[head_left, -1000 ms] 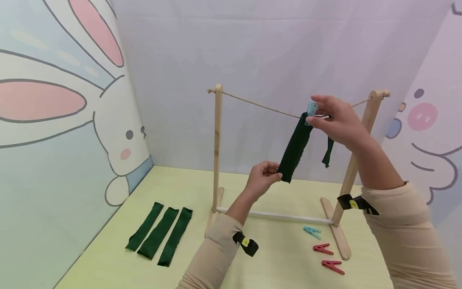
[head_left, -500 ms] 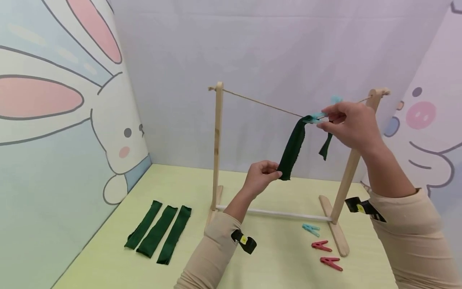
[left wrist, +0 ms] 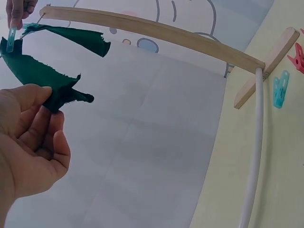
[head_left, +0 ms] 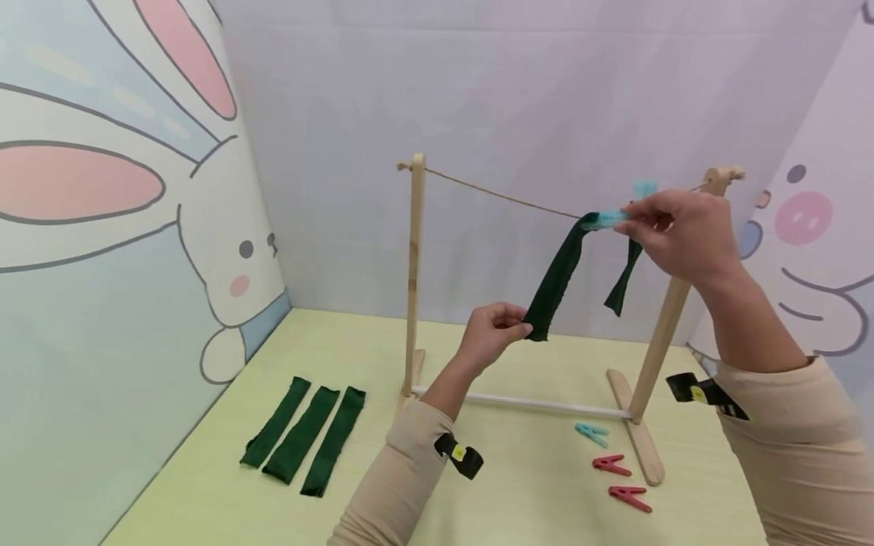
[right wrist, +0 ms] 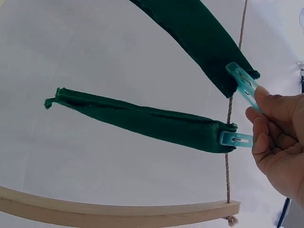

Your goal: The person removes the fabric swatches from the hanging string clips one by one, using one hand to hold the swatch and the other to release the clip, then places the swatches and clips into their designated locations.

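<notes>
My left hand (head_left: 488, 337) pinches the lower end of a green cloth strip (head_left: 558, 277) between thumb and fingers. At the strip's top, my right hand (head_left: 686, 235) pinches the handles of a light blue clothespin (head_left: 606, 219). That clothespin lies nearly sideways, its tips on the cloth right at the rope (head_left: 501, 197); in the right wrist view they overlap the strip's end (right wrist: 209, 47). A second green strip (right wrist: 147, 123) hangs beside it, clipped to the rope by another light blue clothespin (right wrist: 235, 138), partly behind my right fingers.
Three green strips (head_left: 300, 436) lie side by side on the table's left. Near the right foot of the wooden stand (head_left: 658, 356) lie a light blue clothespin (head_left: 591, 434) and two red clothespins (head_left: 611, 465). A white bar (head_left: 546, 406) joins the stand's posts low down.
My right hand has moved right, and its clothespin has turned from upright to sideways, bending the strip's top over. My left hand still pinches the lower end in much the same place.
</notes>
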`<state>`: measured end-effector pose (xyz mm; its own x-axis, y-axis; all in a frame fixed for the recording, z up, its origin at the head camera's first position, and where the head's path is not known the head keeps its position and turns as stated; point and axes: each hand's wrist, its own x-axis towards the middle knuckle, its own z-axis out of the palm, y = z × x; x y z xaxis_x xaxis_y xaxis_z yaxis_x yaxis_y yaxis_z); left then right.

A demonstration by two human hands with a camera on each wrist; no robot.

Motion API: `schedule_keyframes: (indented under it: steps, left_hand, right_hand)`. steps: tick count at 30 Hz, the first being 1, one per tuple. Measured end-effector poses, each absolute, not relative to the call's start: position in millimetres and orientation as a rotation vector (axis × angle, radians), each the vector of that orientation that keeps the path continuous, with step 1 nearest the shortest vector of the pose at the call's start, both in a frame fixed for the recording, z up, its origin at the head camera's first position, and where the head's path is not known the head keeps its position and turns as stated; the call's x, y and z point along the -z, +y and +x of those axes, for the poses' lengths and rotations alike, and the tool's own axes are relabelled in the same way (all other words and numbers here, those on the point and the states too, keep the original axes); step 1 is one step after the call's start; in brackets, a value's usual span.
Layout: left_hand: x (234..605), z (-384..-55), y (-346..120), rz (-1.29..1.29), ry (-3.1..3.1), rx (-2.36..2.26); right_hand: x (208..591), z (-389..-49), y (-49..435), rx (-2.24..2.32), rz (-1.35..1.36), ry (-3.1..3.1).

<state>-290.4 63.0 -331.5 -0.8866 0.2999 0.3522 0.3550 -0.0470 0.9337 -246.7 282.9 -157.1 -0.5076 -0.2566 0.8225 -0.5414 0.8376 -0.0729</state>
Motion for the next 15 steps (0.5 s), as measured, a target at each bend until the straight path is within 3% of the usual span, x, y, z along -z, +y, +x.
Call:
schedule_keyframes:
  steps: [15]
  left_hand:
    - [332.6, -285.1, 56.8, -0.838, -2.105, 2.25]
  right_hand:
    - [162.7, -249.5, 288.3, -0.705, 0.465, -2.006]
